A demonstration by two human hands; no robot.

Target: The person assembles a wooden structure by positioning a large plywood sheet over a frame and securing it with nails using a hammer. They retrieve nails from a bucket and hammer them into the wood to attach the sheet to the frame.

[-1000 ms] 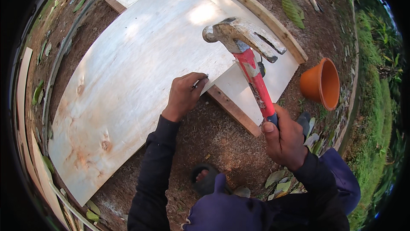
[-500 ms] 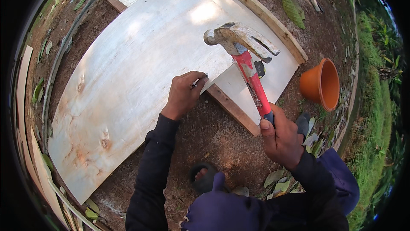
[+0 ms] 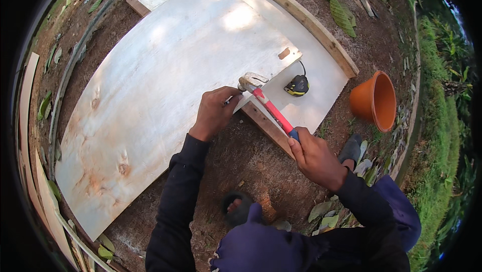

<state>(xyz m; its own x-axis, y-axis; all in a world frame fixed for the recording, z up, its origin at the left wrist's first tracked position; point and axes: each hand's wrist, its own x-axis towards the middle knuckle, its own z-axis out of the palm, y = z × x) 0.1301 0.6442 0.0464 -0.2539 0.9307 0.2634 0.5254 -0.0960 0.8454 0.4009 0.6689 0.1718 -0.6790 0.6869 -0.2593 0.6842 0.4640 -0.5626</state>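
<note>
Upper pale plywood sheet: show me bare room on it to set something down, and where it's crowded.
Free: the sheet between the bare left hand and the sheet's far-left edge. Crowded: its near-right corner, where that hand and the red-handled metal claw hammer bunch together.

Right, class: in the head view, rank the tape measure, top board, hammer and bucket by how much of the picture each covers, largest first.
1. Top board
2. Bucket
3. Hammer
4. Tape measure

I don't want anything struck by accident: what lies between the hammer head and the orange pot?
The head view shows a tape measure on the lower board, then a strip of soil, between hammer head and pot.
</note>
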